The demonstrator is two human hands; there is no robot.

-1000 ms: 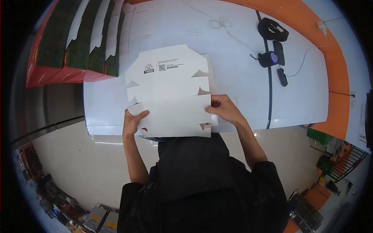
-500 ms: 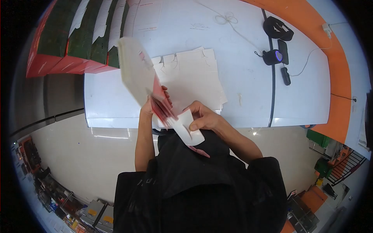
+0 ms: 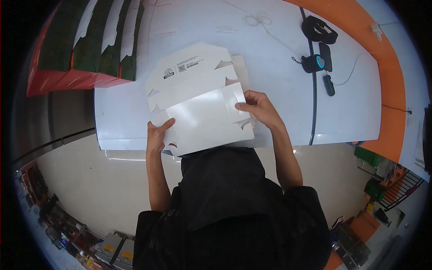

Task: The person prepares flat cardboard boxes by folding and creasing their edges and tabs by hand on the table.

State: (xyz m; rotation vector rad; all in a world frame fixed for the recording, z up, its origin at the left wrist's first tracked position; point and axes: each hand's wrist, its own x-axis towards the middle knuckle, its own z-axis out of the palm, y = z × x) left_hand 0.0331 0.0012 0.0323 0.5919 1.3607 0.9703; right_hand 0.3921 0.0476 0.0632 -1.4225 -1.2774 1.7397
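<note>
A flat white box blank (image 3: 202, 119) is spread out between both hands at the front edge of the table, with cut tabs along its sides and black print on its far panel. My left hand (image 3: 157, 135) is closed on its left side, thumb on top. At its right side my right hand (image 3: 258, 105) pinches a side flap, thumb on top and fingers beneath. Under the blank lies a stack of similar white sheets (image 3: 242, 72), mostly covered by it.
Red and dark green folded boxes (image 3: 99, 58) stand in a row at the table's back left. On the right are a small speaker (image 3: 312, 63), a black strap-like item (image 3: 319, 29), a phone-like slab (image 3: 326, 57) and a cable (image 3: 270, 31).
The blank has gone from tilted and bunched, red side partly showing, to laid out flat with its white side up. My hands have moved apart to its two sides.
</note>
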